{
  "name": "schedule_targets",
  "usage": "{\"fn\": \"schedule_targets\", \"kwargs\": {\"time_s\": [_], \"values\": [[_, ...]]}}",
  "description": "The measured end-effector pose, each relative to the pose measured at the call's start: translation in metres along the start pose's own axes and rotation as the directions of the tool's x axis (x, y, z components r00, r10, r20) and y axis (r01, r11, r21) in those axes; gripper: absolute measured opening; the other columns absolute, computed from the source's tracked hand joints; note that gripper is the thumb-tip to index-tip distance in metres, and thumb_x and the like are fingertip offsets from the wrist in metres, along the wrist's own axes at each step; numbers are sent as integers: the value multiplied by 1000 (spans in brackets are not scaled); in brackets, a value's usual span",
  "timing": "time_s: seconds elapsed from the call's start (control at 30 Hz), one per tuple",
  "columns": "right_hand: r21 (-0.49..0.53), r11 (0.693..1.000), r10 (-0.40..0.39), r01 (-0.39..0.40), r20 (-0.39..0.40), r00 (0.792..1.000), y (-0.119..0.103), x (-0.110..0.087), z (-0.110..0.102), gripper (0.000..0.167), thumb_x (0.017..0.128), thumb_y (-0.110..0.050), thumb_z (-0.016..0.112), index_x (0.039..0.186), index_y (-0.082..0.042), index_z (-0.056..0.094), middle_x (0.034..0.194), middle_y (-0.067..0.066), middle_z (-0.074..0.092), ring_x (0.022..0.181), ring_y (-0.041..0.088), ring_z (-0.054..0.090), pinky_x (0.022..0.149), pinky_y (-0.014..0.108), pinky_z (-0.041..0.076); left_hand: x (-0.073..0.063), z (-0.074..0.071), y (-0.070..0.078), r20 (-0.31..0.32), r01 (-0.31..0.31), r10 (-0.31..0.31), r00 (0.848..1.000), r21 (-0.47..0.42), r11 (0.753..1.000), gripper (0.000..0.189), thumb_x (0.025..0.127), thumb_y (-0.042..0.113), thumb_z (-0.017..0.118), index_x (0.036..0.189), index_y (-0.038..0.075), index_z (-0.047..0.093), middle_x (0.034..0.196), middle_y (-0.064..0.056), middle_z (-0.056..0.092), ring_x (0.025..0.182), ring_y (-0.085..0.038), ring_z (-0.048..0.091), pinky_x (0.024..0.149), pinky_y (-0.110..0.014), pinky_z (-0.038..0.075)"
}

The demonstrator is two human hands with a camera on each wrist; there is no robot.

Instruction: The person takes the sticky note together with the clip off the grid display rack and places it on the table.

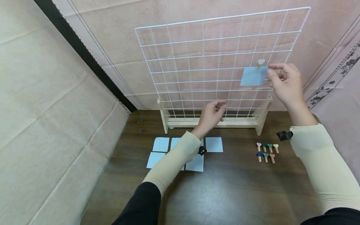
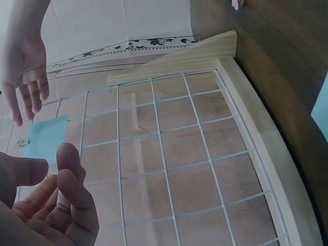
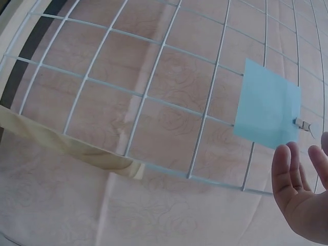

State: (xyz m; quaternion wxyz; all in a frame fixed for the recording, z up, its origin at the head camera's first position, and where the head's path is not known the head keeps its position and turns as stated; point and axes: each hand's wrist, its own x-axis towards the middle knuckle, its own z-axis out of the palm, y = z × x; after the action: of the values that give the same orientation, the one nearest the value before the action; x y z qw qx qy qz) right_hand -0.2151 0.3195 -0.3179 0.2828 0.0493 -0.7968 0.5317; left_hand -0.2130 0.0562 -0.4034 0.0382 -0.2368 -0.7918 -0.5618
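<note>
A light blue paper square (image 1: 254, 77) hangs on the right part of a white wire grid (image 1: 222, 18). At its top edge sits a small wooden clothespin with a white heart (image 1: 261, 62). My right hand (image 1: 287, 82) is beside the paper's right edge, its fingers extended and apart from the thumb; in the right wrist view (image 3: 302, 192) nothing lies between them. Before the lower middle of the grid is my left hand (image 1: 211, 114), fingers loosely bent, holding nothing. In the left wrist view its thumb and fingertips (image 2: 72, 182) are close together.
A wooden stand (image 1: 261, 120) holds the grid upright on the brown table (image 1: 230, 190). Blue paper squares (image 1: 214, 144) lie in two rows, partly hidden by my left forearm. Several heart clothespins (image 1: 265, 156) lie in two rows at the right.
</note>
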Motion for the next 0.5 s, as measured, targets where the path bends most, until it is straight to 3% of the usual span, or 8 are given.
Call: {"fn": "schedule_targets", "kwargs": {"time_s": [0.27,0.5], "values": [[-34,999,-2,2,5,1000,-8,12,4,33,106,-19,64,132,-1,70,109,-9,49,74,-6,64,62,8,51,17,5,11,25,-1,2,1000,-43,999,32,109,16,60,137,2,65,113,-11,71,69,-29,71,59,-26,56],[7,1000,26,-26,32,999,-14,19,7,34,105,-19,65,134,-1,69,112,-9,49,77,-1,65,61,9,51,31,6,21,32,-17,18,999,-25,1000,34,109,16,60,140,3,64,119,-11,72,66,-24,71,59,-26,57]]}}
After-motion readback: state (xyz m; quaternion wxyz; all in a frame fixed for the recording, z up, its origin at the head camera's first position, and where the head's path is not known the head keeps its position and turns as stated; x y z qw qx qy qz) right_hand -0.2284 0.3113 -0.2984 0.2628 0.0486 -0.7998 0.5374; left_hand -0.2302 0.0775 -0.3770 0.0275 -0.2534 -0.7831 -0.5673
